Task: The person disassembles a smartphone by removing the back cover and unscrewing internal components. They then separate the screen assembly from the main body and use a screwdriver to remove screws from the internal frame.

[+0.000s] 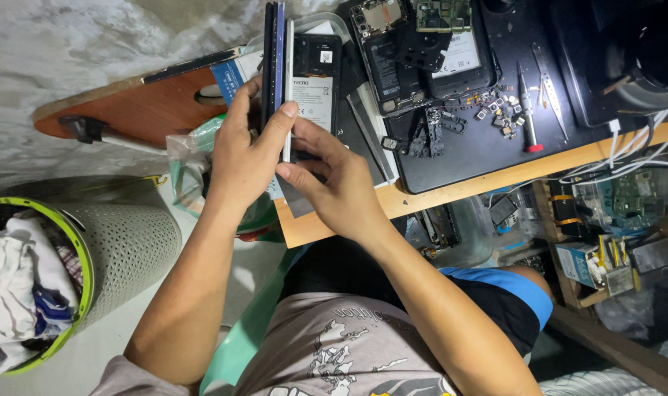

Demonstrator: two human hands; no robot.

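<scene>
Cluttered wooden desk [451,196], black mat with dismantled phones. Left hand [242,158] gripped dark slim phone stack [274,66] edge-on above desk corner; right hand [341,183] pinched thin white panel [288,95]. Likely separating layers; next needed steady prying.

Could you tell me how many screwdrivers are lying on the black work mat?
1: a red-tipped screwdriver lies on the black mat, right of the loose small parts, beside metal tweezers. Others may be hidden among the clutter.
</scene>
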